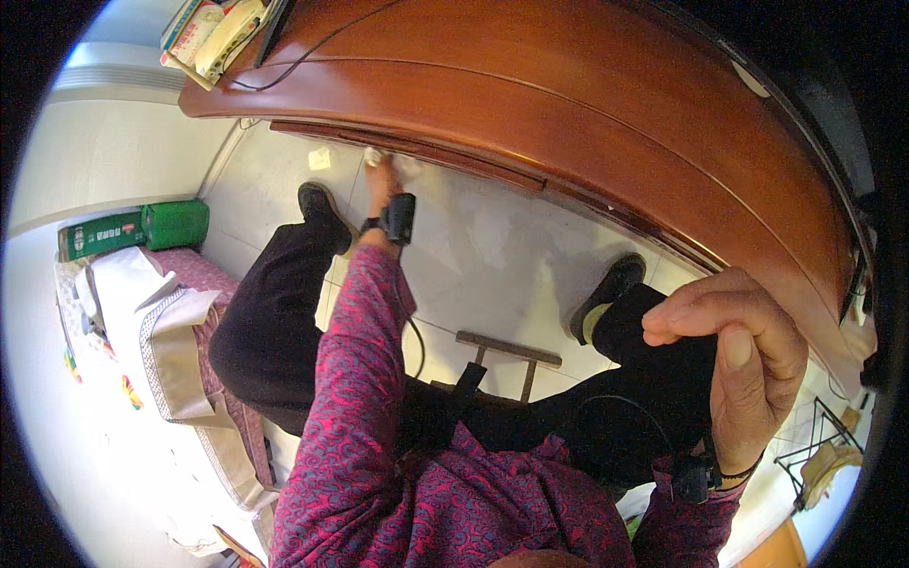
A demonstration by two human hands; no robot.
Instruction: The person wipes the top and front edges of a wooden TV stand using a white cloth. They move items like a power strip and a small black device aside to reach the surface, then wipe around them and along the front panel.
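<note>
My left hand [381, 178] reaches down and away, low over the floor beside the desk's lower edge. Its fingers are closed around a crumpled white piece [373, 155] that looks like tissue or cloth; a pale, blurred patch shows just to its right. On the floor left of that hand lies a small pale yellow square [319, 158]. My right hand [743, 364] is raised at the right, above my leg. Its fingers are loosely curled, the thumb stands apart from them, and nothing shows between them.
A brown wooden desk [530, 104] spans the top, with books [204, 38] on its left end. At the left, a green box [175, 225] stands by a pale cloth-covered surface [170, 379]. A wooden bar [508, 348] lies between my legs. A black folding stand [819, 445] is at right.
</note>
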